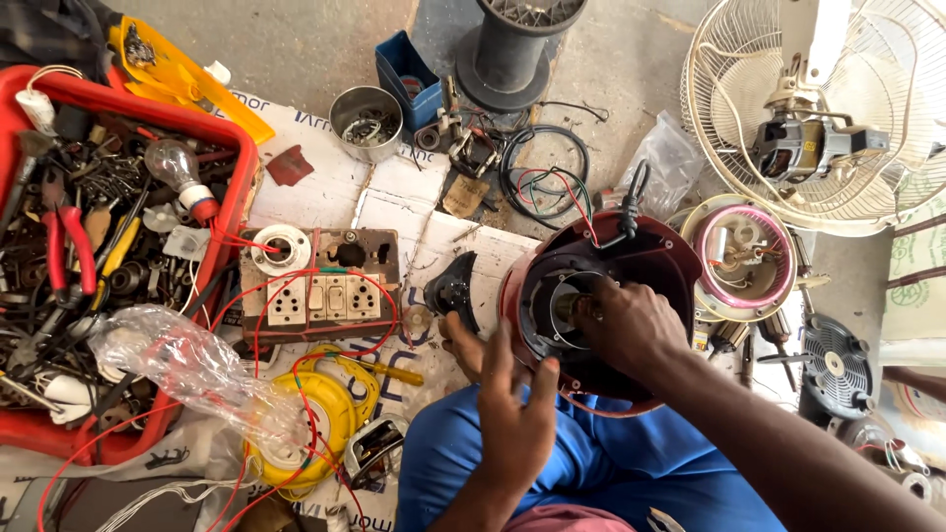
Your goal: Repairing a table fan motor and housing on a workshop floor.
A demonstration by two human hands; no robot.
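Nearest the camera: left hand (512, 414), fingers spread and pointing up-frame, open, nothing in it. Its fingertips touch or nearly touch the near-left rim of the red housing (662, 258); can't tell if there's real pressure. A blue-clad knee sits under it.

Just past that: right hand (631, 325), forearm coming in from lower right. Fingers curl down into the housing's open centre, closed around or onto sth at the motor core (562, 300). What exactly they pinch is hidden by the hand itself.

Key relation: housing is a round shell, open face up toward the camera, propped on the lap/floor edge, slightly right of frame centre. Core lies just left of the right hand's knuckles, so the right hand is the one on it; the left is near side and to the left, at the rim, w/ a short gap to the core. Housing's axis runs roughly up toward the viewer, so access is straight down from above.

Left of the housing, on cardboard: a black plastic part (455, 291), then a switch board (320, 281) w/ sockets and red wires. Yellow screwdriver (379, 369) lies below it, near a yellow round casing (315, 414).

Farther left: red crate (236, 158) full of tools, bulb, pliers.

Right of the housing: pink-ringed winding (741, 251). Far back: steel bowl (366, 123), black spool (512, 49), cream fan guard (818, 108) w/ its motor.
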